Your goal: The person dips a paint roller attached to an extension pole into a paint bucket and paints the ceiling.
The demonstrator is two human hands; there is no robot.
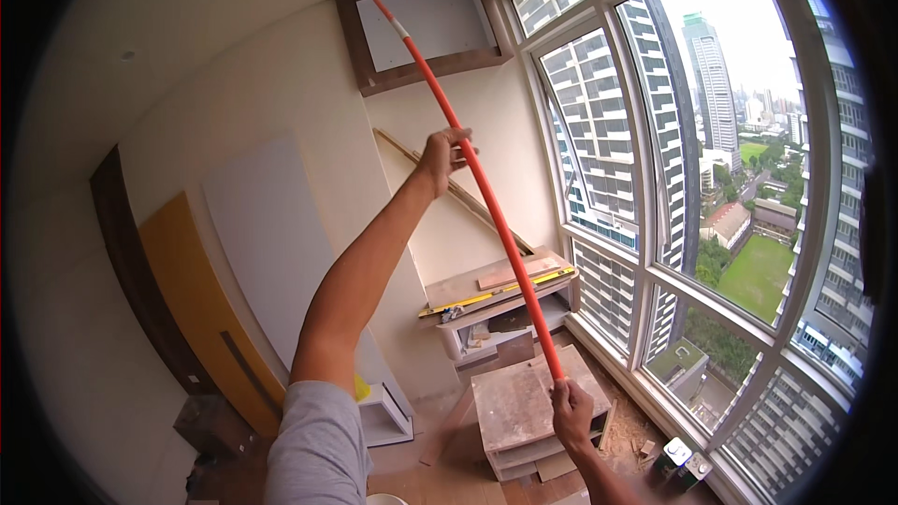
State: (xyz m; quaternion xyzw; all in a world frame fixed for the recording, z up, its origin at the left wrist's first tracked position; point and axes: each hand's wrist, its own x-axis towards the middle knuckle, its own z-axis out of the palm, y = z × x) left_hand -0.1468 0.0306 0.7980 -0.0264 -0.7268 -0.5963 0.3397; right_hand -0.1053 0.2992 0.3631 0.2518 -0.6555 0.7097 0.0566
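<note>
A long orange extension pole [496,206] slants up and away from me, with a pale band [400,28] near its upper end. Its far tip reaches the ceiling just above the wall cabinet [351,37]; what is fitted there is too small to make out. My left hand [445,157], arm raised, grips the pole around its middle, the thumb and fingers about the shaft. Lower down, my right hand [571,409] is closed around the pole's bottom end, above a dusty low cabinet [500,404].
Tall windows [645,178] line the right side. A shelf unit [458,341] below the wall cabinet carries boards and a yellow level [496,292]. Wood scraps [631,435] and metal cans [675,454] are on the floor. Panels, including an orange-brown one [201,290], stand at the left wall.
</note>
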